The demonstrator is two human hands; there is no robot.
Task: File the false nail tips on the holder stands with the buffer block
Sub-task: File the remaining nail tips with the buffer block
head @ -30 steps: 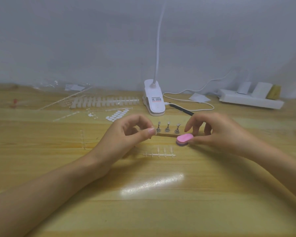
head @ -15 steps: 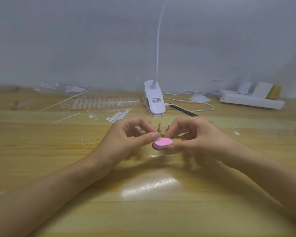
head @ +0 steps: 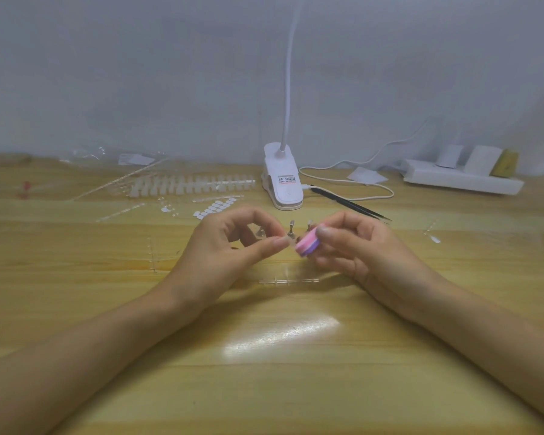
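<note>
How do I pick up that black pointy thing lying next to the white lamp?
Pinch the black pointed tool across its thicker part nearer the lamp clip, coming down from above. It lies flat on the table, long and thin, and its sharp tip points right, so stay off that end.

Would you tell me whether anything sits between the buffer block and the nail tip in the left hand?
Nothing visible does: the right hand holds the buffer block right beside the nail tip the left hand pinches; the holder stands are behind them.
</note>
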